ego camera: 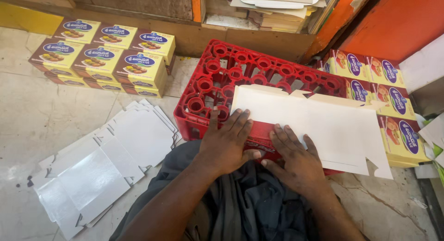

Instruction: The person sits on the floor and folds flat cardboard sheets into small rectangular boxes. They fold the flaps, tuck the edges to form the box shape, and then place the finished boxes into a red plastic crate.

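Head view: both hands lie flat, fingers spread, pinching nothing. The left hand [226, 141] and right hand [296, 160] press a white carton blank [319, 125] onto an upturned red crate [222, 79]. Judged step: creasing; next, a firm, even fold along the near edge.

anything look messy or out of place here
Mostly tidy. The flat white box blanks on the floor are fanned out loosely, not squared like the stacked boxes behind them. Small dark specks mark the tiles beside them. Both hands, left hand and right hand, press a blank on an upturned red crate.
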